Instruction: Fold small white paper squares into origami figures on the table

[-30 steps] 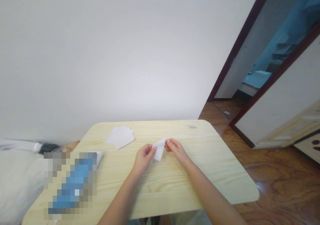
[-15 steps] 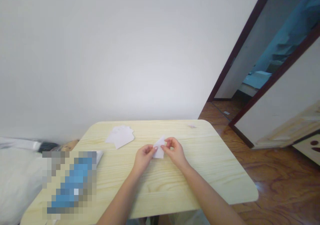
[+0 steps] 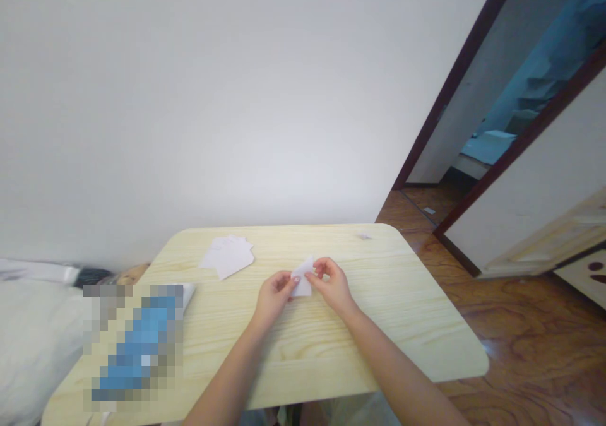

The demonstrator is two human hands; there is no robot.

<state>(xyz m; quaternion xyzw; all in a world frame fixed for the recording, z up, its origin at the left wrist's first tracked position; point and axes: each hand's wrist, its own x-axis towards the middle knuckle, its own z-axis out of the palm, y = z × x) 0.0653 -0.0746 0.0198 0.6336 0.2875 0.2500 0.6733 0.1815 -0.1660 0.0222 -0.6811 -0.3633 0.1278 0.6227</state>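
"What did you have, and how were your hands?"

"My left grip (image 3: 273,295) and my right grip (image 3: 332,285) were pinched shut on a small piece of white paper (image 3: 302,281), one on each side."

"Where was that paper?"

"It was between my hands, over the middle of the desk (image 3: 303,356)."

"What else did you see?"

"A pile of white paper (image 3: 227,256) lay near the far edge of the desk, left of my hands."

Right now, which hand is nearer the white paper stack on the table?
Left. The left hand is just right of the white paper stack and closer to the person; the right hand is farther right, beyond the small white paper piece both hands pinch.
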